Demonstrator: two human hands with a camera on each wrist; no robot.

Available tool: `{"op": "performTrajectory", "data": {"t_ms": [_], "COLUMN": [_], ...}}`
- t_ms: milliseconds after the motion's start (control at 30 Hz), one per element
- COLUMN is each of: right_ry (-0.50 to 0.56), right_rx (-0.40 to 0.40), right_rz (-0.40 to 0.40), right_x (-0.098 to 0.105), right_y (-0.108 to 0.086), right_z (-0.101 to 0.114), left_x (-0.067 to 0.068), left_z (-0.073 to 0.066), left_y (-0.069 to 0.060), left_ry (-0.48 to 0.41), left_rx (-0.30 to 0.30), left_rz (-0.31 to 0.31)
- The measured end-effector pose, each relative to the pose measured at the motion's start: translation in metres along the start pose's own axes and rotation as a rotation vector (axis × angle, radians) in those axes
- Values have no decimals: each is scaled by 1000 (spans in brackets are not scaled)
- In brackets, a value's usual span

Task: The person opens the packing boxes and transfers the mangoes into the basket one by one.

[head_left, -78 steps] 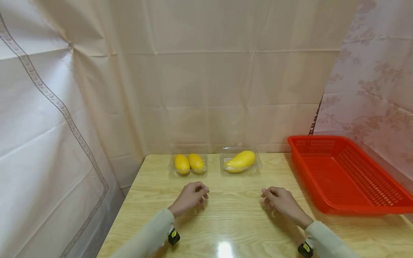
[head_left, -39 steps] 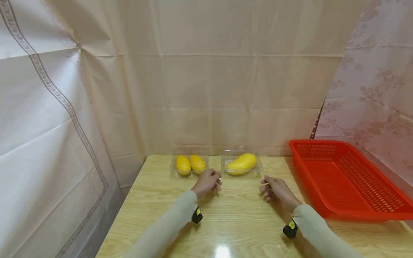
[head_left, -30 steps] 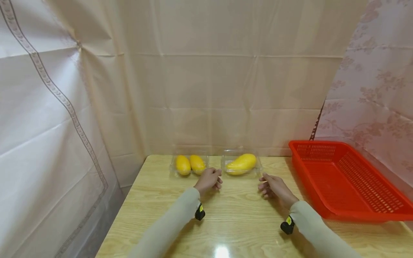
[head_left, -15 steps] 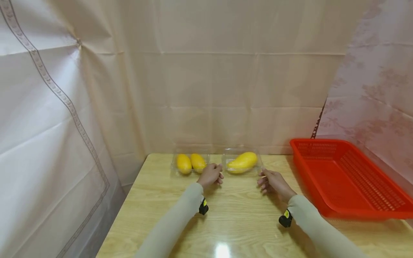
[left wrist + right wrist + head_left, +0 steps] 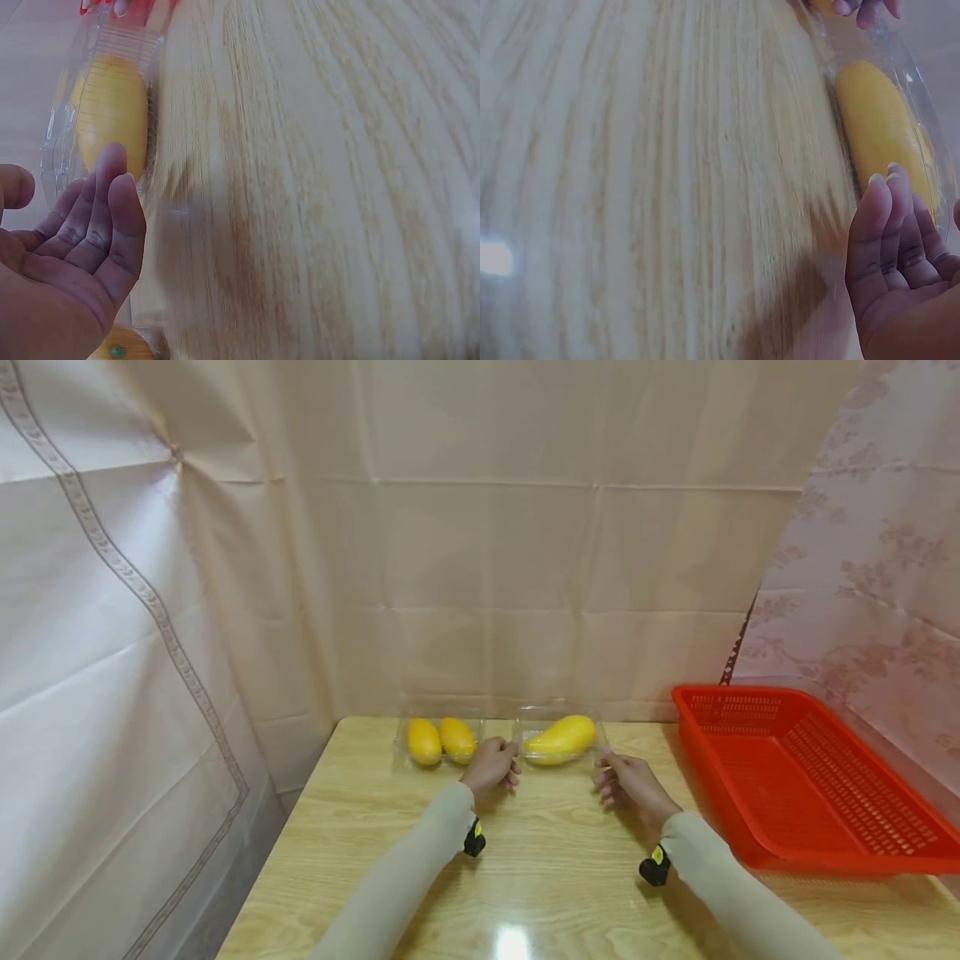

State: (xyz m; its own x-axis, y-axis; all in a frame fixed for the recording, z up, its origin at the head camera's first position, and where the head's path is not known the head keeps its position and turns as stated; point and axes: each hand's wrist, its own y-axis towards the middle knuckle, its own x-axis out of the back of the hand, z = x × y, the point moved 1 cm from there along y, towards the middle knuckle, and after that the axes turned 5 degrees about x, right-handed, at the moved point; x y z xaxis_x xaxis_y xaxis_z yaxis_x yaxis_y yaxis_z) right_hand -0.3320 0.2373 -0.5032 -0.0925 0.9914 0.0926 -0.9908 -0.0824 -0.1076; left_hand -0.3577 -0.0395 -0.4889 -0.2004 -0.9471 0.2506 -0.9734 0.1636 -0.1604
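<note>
In the head view, one long yellow mango (image 5: 564, 737) lies in a clear plastic clamshell box (image 5: 528, 724) at the back of the table. My left hand (image 5: 491, 764) is at the box's near left corner, fingers loosely bent. At its near right corner is my right hand (image 5: 633, 783), its fingers extended. Both wrist views show the fingertips close to the box's ends with nothing gripped; whether they touch the plastic, I cannot tell. Left of it, a second clear box (image 5: 478, 727) holds two rounder yellow mangoes (image 5: 424, 742), just beyond my left hand.
A red plastic basket (image 5: 750, 839) with slotted sides stands on the right of the wooden table (image 5: 555, 868). Beige cloth (image 5: 480, 543) hangs directly behind the boxes, and pale cloth (image 5: 90, 710) hangs on the left.
Both hands have moved forward across the table; the left also went right, to the single-mango box's left corner, and the right slightly left, to its right corner. Boxes and basket stay put.
</note>
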Motion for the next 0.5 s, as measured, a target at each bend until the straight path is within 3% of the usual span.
{"op": "performTrajectory", "data": {"t_ms": [500], "right_ry": [87], "right_rx": [-13], "right_rz": [-22], "right_x": [5], "right_y": [10], "right_z": [2], "left_x": [-7], "left_z": [1], "left_y": [9], "left_ry": [-29], "left_rx": [29], "left_rz": [34]}}
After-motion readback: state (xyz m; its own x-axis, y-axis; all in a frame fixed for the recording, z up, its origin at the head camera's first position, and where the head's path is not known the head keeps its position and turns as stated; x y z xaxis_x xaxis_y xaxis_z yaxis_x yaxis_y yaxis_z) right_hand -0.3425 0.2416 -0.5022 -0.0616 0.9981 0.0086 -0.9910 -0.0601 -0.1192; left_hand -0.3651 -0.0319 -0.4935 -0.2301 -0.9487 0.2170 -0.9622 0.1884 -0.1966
